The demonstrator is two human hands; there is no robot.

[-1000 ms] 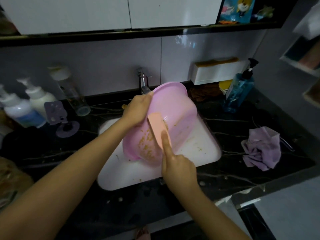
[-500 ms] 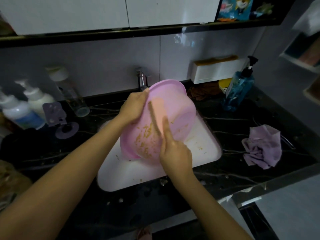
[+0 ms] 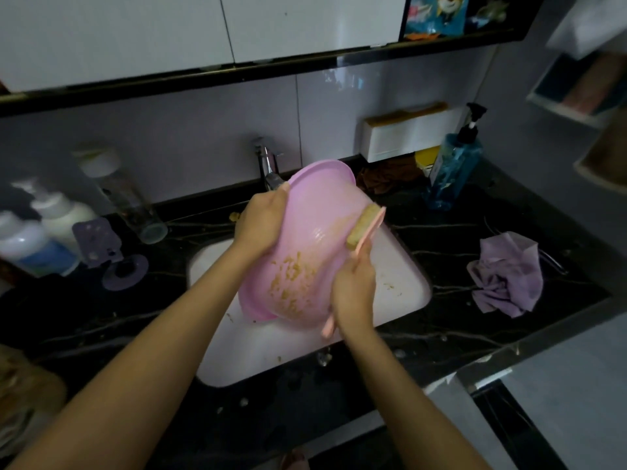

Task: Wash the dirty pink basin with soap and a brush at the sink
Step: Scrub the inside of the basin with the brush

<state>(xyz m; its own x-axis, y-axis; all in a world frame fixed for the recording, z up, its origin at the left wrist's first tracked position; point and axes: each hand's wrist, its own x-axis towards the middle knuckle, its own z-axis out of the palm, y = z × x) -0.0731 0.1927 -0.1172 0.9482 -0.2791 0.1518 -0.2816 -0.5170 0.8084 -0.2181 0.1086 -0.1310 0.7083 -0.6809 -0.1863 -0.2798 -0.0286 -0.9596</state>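
The pink basin (image 3: pixel 315 232) is tilted on its side over the white sink (image 3: pixel 403 286), its underside facing me and smeared with yellowish-brown dirt. My left hand (image 3: pixel 263 217) grips its upper left rim, just below the tap (image 3: pixel 269 169). My right hand (image 3: pixel 353 293) holds the handle of a pink brush (image 3: pixel 364 228). The brush's soiled bristles lie against the basin's right side. A blue soap pump bottle (image 3: pixel 453 167) stands on the counter at the back right.
A crumpled lilac cloth (image 3: pixel 507 274) lies on the black counter (image 3: pixel 475 320) right of the sink. White pump bottles (image 3: pixel 44 228), a clear bottle (image 3: pixel 125 195) and a purple holder (image 3: pixel 101 245) stand at the left. A white box (image 3: pixel 407 135) hangs on the wall.
My right hand has swept the brush from the middle of the basin's underside up to its right side. The bristles now show dirt. My left hand has kept its grip on the rim.
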